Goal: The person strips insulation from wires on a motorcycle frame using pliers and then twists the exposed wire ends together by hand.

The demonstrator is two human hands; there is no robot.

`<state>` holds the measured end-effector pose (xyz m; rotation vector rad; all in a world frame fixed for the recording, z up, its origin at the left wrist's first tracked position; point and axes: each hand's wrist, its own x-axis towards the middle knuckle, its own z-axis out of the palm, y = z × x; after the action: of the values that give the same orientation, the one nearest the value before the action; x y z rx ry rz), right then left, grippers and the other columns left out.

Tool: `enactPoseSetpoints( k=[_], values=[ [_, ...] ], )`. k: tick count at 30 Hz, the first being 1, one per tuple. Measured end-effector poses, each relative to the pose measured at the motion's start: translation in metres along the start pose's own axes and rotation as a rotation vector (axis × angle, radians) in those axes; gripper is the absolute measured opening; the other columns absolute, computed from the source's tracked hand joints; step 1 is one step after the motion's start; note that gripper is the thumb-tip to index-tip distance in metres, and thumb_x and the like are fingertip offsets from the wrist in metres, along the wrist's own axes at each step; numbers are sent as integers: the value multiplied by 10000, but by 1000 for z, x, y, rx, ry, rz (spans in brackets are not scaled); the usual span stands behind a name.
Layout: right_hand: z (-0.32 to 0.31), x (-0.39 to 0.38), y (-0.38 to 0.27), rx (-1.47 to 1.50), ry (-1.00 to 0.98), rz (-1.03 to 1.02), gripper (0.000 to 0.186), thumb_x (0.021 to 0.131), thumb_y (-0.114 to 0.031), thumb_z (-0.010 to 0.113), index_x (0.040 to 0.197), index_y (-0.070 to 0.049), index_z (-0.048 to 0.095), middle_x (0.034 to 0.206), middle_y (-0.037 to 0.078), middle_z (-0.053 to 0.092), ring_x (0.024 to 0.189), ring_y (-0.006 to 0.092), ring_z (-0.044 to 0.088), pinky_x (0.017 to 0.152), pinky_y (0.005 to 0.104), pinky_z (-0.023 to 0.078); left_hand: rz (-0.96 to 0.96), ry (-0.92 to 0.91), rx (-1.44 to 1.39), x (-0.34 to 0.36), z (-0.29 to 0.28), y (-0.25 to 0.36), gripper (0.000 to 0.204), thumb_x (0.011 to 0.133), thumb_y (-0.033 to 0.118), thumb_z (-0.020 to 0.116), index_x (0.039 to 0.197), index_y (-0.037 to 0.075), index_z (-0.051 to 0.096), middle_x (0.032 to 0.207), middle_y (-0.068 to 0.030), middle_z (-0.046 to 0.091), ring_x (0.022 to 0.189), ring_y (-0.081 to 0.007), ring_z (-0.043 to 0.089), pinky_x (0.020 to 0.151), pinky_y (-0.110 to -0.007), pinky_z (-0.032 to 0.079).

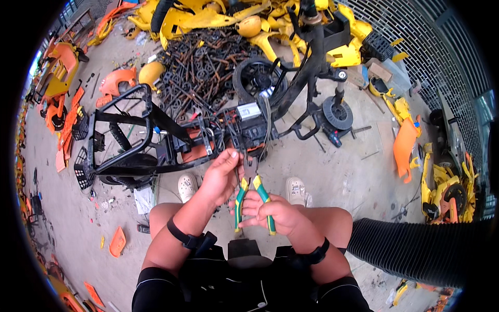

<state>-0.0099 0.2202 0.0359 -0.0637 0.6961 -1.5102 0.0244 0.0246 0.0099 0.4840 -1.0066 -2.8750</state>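
- Pliers (239, 204): green and yellow handles, grey metal head
- Frame (125, 167): black
- Box (249, 111): silvery top
- Scrap heap (200, 67): near-black, flecked with rusty brown
- Panels (197, 18): bright yellow
- Fender (405, 149): orange
- Hose (410, 252): black, ribbed in close stripes
- Shutter (421, 44): grey, brick-like grid
- Floor (374, 192): pale grey
- Shoes (187, 188): cream
- Shirt (158, 292): black, thin pale lines

Flr (340, 174): gry | blk veh. frame (169, 123), ctr | rusty metal pile (189, 67), far side | org. panel (404, 148), R
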Motion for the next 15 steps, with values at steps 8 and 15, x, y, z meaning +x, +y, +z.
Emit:
enactPoseSetpoints(
  k=[8, 15],
  values=[
    [55, -43, 11, -30, -47, -44, 845, 711, 27, 499, 1531, 43, 295, 1524, 208, 412, 1426, 320, 414, 1098, 536, 439, -4, -128, -115, -57, 32, 16, 201, 1057, 301, 517, 1040, 101, 536, 1121, -85, 606, 1091, -271, 632, 948, -388, 501],
    [84, -90, 20, -104, -64, -68, 838, 756, 18, 511, 1551, 44, 246, 1558, 228, 364, 1464, 338, 367, 1113, 540, 419, 129, -54, -86, -91, 53, 0, 183, 1069, 261, 513, 1092, 86, 564, 1179, -147, 639, 979, -212, 631, 864, -356, 518]
  ],
)
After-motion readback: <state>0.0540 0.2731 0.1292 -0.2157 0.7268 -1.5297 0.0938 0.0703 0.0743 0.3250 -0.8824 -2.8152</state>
